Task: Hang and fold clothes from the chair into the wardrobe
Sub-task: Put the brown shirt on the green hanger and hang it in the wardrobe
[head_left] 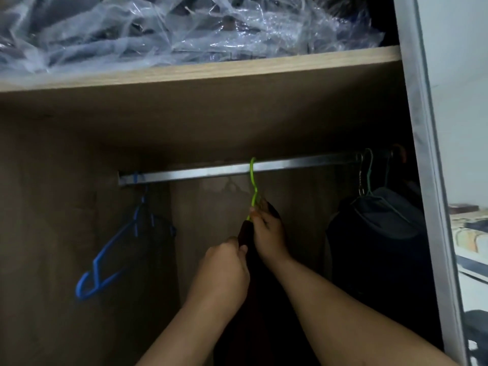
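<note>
Both hands work mid-wardrobe: our right hand (266,233) pinches the green hanger (253,180) below its hook, steadying it on the rail (211,170). Our left hand (224,270) grips the dark garment (253,313), likely straightening it.

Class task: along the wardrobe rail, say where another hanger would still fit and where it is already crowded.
Bare rail runs between the blue hangers at the left end and the green hanger; a second bare stretch lies between the green hanger and the dark clothes bunched at the right end. The top shelf is packed with plastic-wrapped items.
</note>
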